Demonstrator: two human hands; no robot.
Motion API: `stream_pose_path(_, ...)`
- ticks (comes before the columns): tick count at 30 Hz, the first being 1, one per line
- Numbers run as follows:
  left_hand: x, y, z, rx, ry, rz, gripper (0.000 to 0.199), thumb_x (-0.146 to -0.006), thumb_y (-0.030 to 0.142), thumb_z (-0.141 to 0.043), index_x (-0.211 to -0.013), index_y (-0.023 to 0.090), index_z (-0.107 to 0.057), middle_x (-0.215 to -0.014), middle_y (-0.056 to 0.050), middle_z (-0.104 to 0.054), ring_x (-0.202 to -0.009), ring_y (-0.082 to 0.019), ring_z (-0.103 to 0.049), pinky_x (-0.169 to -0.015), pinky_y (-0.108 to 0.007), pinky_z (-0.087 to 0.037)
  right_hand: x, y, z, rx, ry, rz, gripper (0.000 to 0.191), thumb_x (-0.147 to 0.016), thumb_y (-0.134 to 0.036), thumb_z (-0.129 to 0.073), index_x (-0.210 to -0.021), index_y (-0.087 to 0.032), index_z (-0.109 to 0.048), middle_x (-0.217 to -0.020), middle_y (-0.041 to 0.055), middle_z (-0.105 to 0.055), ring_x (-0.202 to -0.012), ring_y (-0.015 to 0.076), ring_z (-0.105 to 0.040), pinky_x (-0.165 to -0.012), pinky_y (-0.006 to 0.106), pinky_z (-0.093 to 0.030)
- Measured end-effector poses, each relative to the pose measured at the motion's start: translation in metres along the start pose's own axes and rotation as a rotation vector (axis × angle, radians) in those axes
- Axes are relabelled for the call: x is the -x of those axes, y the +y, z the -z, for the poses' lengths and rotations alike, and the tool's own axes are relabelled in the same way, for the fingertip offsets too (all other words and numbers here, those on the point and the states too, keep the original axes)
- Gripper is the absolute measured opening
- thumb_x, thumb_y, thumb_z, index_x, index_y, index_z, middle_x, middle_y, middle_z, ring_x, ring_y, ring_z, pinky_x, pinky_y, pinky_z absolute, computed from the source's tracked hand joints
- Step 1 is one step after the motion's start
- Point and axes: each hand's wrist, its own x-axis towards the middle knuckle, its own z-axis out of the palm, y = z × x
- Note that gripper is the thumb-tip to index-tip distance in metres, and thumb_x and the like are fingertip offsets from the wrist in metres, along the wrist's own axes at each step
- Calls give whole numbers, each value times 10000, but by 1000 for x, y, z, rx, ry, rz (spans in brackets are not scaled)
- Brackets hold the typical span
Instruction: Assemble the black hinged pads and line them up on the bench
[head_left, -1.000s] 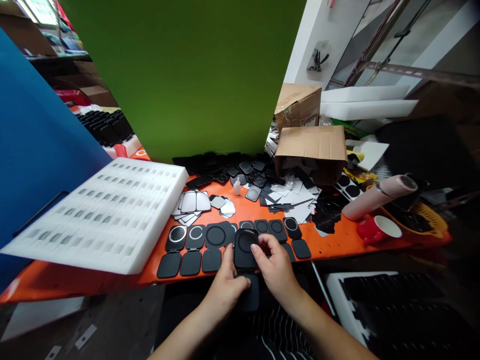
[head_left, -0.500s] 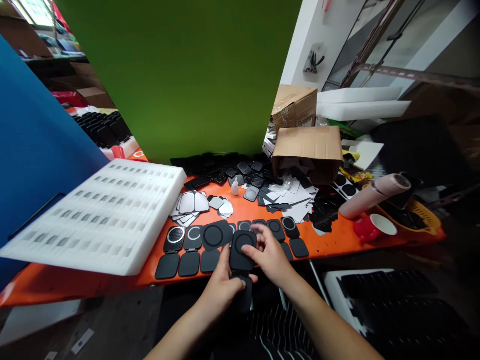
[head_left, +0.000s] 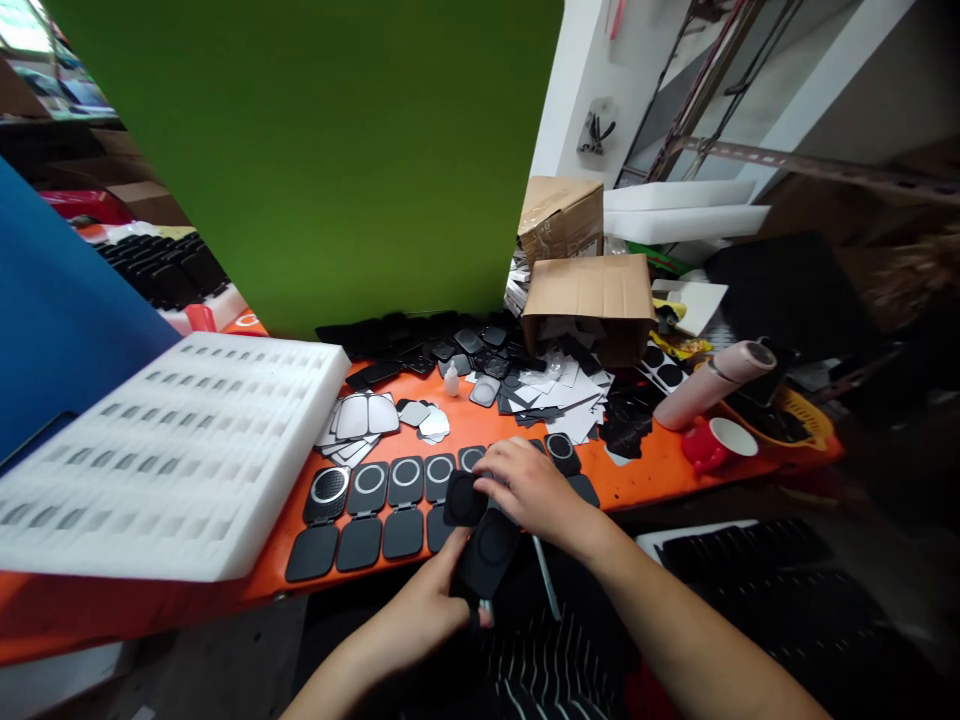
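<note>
My left hand (head_left: pixel 429 598) is closed around a dark square panel with a ring mark (head_left: pixel 489 552), held tilted over the table's front edge. My right hand (head_left: pixel 531 492) reaches in from the right, fingers bent, its fingertips at the edge of a smaller dark square piece with a round mark (head_left: pixel 460 500). That piece overlaps the upper end of the left hand's panel. Behind the hands runs a row of hinged dark panel pairs (head_left: pixel 405 482), several showing pale rings on their upper halves. My right hand hides some of them.
A white foam tray with slots (head_left: pixel 187 450) leans at the left. Behind the row lie silvery sheets (head_left: pixel 367 415), a small bottle (head_left: pixel 451 379) and white paper pieces (head_left: pixel 570 395). To the right stand an open carton (head_left: pixel 589 290), a pink flask (head_left: pixel 697 395) and a red mug (head_left: pixel 701 445).
The view has shifted slightly right. The dark panel in my left hand has tilted and lowered. A larger ringed pad no longer covers the row, and more pale rings show there.
</note>
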Motion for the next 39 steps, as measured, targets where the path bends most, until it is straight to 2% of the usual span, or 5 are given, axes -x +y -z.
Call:
stream_pose_path(9, -14, -14, 2, 160, -6, 36, 1013, -573, 49, -540, -1342, 314, 64, -1221, -69, -471, -812, -172, -579, -739, -302, -419, 48, 26, 9, -157, 485, -104, 39, -801, -202, -488, -834, -212, -508, -852, 29, -527, -830, 162, -482, -760, 310, -385)
stream_pose_path(12, -23, -19, 1, 157, -106, 81, 727, -614, 124, -562, -1287, 193, -296, -816, -27, -626, -664, -159, -584, -653, -275, -417, 57, 62, 21, -387, 687, -411, 100, -793, -298, -506, -841, -216, -473, -778, 3, -496, -691, 135, -482, -645, 265, -398)
stream_pose_path(17, -39, -13, -12, -162, -159, 3, 218, -728, 336, -538, -733, 122, -581, -669, -2, -595, -636, -137, -533, -596, -228, -390, 59, 132, 17, -491, 512, -594, 226, -740, -413, -517, -769, -199, -450, -666, -27, -437, -590, 114, -420, -562, 233, -355)
stream_pose_path(29, -122, 18, -71, -1326, -327, -283, 343, -760, 360, -478, -961, 136, -642, -1377, -114, -277, -1261, -263, -231, -1010, -392, -217, 74, 207, -9, -477, 189, -583, 206, -718, -390, -472, -716, -185, -450, -620, -38, -398, -571, 116, -393, -552, 237, -347)
stream_pose_path(39, -169, 4, -83, -1423, -307, -233, 397, -742, 345, -501, -1057, 121, -590, -1406, -141, -172, -1284, -287, -137, -1004, -491, -156, 75, 212, -8, -440, 117, -543, 160, -755, -344, -426, -733, -187, -446, -649, -33, -413, -605, 122, -409, -579, 238, -344)
